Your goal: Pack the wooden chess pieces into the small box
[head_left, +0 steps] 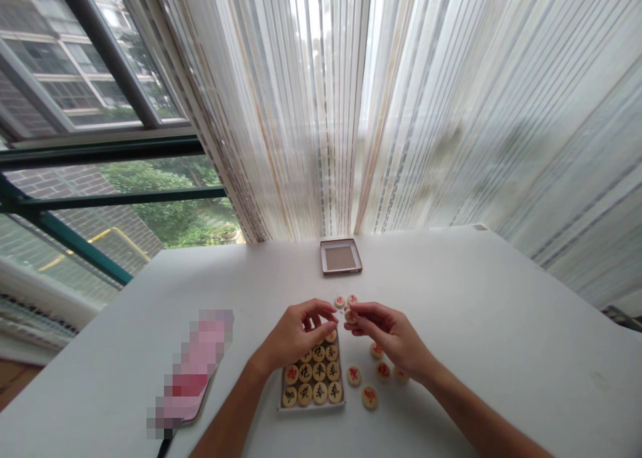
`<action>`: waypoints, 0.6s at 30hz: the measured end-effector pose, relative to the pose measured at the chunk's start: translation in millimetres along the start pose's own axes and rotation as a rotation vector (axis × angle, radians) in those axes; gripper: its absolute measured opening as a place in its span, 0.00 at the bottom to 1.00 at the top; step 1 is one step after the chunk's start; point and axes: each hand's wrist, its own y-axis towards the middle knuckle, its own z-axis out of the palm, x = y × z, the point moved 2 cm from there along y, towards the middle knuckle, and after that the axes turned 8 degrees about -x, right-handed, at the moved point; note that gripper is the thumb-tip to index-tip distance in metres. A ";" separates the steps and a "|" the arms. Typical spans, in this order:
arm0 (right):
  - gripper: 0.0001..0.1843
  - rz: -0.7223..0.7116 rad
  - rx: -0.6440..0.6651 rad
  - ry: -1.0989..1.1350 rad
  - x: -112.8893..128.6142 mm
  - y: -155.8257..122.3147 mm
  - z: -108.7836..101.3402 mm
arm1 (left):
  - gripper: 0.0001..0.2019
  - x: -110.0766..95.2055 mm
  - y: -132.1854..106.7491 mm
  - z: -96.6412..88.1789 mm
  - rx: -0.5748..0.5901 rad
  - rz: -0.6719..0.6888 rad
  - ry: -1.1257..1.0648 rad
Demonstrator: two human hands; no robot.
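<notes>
Chess piece (351, 316), round and pale with a red mark, pinched between thumb and fingertips of right hand (391, 334), above desk (501, 324) just past far right corner of box (311, 408). Left hand (295, 334) curled close beside it, thumb and forefinger nipped together over far end of box; cannot tell whether anything sits between them. Filling box: rows of black-marked pieces (312, 372), lying flat. Loose on desk right of box, near and under right wrist: red-marked pieces (370, 396). Two more pieces (340, 301) side by side just beyond the hands. Farther off, toward curtain (401, 110): shallow square lid (341, 257), open side up. Left on desk, well apart from box: pink blurred object (193, 371). Window (100, 144) at far left.
</notes>
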 end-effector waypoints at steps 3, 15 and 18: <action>0.16 -0.047 0.029 -0.066 -3.2 -2.5 2.9 | 0.14 -2.3 -0.8 5.2 0.021 0.010 -0.045; 0.12 -0.092 0.068 -0.131 1.2 -10.4 14.4 | 0.12 -3.8 -2.6 13.1 -0.031 0.001 -0.038; 0.12 -0.130 0.072 -0.193 0.7 -10.6 12.9 | 0.13 -2.5 -2.8 14.3 -0.033 -0.016 -0.077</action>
